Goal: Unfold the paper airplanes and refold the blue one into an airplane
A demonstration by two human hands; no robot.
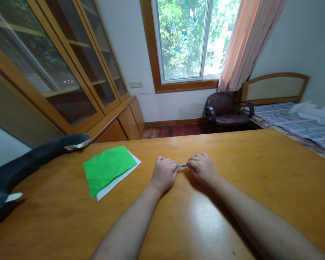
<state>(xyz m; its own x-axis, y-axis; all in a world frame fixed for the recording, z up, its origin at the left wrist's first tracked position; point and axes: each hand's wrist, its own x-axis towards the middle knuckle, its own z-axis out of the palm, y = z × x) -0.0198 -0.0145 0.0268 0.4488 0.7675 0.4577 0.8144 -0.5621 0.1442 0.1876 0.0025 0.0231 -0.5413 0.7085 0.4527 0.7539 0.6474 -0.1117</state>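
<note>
My left hand [164, 172] and my right hand [202, 167] rest on the wooden table [249, 169], fingers curled. Between them they pinch a thin blue strip [182, 165], each hand gripping one end; most of it is hidden by the fingers. To the left of my left hand lies a creased green paper sheet [108, 168] on top of a white sheet [118, 180], both flat on the table.
A dark plush toy [29, 160] lies along the table's left edge. Glass-door wooden cabinets [70, 65] line the left wall. Beyond the table stand a dark armchair [224, 108], a window [184, 39] with a curtain, and a bed [300, 122] at right.
</note>
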